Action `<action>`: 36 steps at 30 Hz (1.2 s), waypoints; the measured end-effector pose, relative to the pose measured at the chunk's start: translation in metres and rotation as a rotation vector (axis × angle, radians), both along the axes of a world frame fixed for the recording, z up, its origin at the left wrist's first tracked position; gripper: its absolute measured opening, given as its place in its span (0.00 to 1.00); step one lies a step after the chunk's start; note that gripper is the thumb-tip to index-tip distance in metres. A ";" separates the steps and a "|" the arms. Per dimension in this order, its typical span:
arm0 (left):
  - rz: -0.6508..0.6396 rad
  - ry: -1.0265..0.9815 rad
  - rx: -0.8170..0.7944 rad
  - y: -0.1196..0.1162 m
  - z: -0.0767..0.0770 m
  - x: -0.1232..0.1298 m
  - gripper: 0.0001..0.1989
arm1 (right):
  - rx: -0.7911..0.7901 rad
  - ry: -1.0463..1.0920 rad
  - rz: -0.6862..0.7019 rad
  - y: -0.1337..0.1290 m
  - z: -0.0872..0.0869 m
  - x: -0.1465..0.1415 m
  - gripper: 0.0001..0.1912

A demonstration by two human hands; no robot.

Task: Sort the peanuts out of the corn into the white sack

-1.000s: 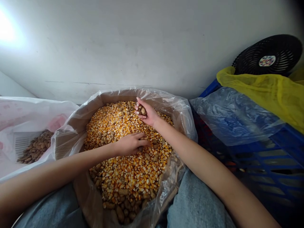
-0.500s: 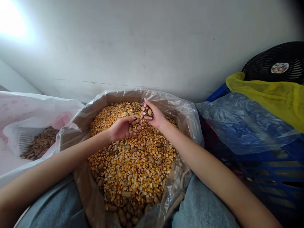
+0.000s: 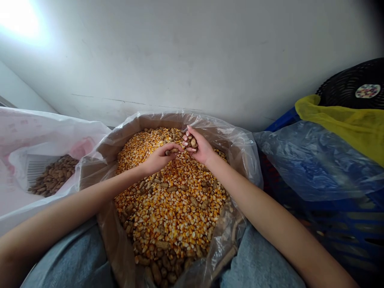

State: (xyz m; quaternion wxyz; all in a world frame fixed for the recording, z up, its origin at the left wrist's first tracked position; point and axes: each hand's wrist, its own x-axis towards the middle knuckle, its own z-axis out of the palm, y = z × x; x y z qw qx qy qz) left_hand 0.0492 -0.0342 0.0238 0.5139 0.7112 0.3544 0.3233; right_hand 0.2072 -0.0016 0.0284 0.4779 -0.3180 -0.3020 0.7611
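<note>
A plastic-lined bag (image 3: 255, 160) holds yellow corn kernels (image 3: 177, 216) with several unshelled peanuts (image 3: 156, 272) among them. Over the corn, my left hand (image 3: 160, 158) is turned palm down, its fingers curled round peanuts that show at the thumb; the rest of its hold is hidden. Just right of it, my right hand (image 3: 198, 146) cups several peanuts (image 3: 193, 142) in its bent fingers, palm facing left. The fingertips of both hands are very close together.
At the left, a white and pink bag (image 3: 54, 132) holds brown nuts (image 3: 55, 176). On the right are a blue crate (image 3: 354, 228), clear plastic (image 3: 318, 160), a yellow mesh (image 3: 345, 120) and a black fan (image 3: 345, 86). A pale wall (image 3: 180, 60) rises behind.
My left hand has turned from palm up and open to palm down, its fingers closing over the peanuts. My right hand keeps its cupped hold. The whole view has shifted slightly.
</note>
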 end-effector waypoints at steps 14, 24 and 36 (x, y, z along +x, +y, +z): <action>0.043 -0.461 -0.556 0.006 0.004 -0.005 0.12 | -0.041 0.003 -0.030 0.000 0.001 0.000 0.14; 0.074 -0.687 -0.810 0.009 0.013 -0.010 0.14 | -0.086 -0.005 -0.028 0.000 -0.003 -0.002 0.13; 0.104 -0.805 -0.938 0.011 0.015 -0.012 0.13 | -0.114 -0.027 -0.018 -0.001 -0.002 -0.003 0.11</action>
